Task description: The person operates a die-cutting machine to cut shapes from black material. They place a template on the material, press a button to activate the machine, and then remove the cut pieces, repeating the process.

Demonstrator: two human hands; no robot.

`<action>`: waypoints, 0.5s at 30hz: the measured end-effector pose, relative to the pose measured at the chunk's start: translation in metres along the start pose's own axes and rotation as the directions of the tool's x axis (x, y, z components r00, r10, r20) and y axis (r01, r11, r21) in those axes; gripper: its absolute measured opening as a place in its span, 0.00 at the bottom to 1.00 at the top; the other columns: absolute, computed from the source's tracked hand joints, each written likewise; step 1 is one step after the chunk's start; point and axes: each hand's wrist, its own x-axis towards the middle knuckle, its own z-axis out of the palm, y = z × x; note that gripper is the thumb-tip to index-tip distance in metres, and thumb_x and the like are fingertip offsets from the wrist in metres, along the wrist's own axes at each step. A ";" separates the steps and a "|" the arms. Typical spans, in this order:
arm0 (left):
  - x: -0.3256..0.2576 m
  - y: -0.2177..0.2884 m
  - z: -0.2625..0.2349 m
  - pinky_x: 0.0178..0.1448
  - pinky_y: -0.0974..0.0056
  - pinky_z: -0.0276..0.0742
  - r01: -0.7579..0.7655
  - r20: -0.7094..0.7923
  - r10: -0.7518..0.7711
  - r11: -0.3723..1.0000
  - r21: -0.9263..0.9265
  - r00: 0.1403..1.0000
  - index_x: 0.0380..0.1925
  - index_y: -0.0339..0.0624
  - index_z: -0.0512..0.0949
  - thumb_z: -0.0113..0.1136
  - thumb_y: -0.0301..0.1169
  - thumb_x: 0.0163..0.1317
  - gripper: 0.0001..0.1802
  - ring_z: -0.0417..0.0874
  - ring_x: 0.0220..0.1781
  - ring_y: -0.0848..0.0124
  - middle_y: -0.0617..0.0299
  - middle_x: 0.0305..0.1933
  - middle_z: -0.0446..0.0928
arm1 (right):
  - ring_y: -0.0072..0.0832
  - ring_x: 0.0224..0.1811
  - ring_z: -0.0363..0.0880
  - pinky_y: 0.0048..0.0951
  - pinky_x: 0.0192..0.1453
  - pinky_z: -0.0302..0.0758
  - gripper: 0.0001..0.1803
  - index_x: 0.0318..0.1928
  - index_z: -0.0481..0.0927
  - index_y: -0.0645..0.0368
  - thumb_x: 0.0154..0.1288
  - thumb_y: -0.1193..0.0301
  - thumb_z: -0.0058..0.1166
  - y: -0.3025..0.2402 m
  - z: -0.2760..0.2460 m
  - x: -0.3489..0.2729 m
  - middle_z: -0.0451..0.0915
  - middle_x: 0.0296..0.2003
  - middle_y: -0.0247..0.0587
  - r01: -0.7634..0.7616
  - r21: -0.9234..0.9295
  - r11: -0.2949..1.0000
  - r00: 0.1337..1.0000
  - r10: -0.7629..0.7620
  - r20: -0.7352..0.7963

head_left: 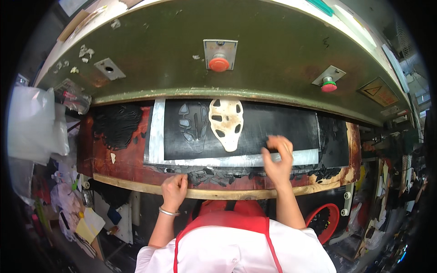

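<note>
My left hand (174, 191) is closed at the table's front edge, beside scattered black scraps (211, 176); whatever its fingers may hold is hidden. Over the right part of a black sheet (277, 120), my right hand (278, 159) is raised, its thumb apart from the curled fingers. I see nothing held in it, though its fingertips are slightly blurred. A cream sole-shaped plate (233, 119) with dark oval openings lies on the sheet, left of my right hand. Next to it is a matching sole-shaped outline with cut-outs (193, 127) in the black material.
Silvery strips (246, 160) border the sheet's left and front sides. A pile of black strips (117, 125) lies on the red table (111, 159) at left. Behind stands a green machine front (273, 50) with a red button (219, 63). A red bucket (334, 223) sits below right.
</note>
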 end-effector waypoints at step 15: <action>-0.025 0.015 -0.018 0.70 0.48 0.59 -0.243 0.209 0.197 0.944 0.223 0.958 0.57 0.46 0.74 0.63 0.31 0.55 0.26 0.67 0.67 0.55 0.52 0.62 0.69 | 0.35 0.54 0.75 0.36 0.61 0.70 0.52 0.66 0.55 0.58 0.40 0.80 0.70 -0.070 0.005 -0.055 0.73 0.54 0.50 -0.588 0.707 0.394 0.808 0.331 0.488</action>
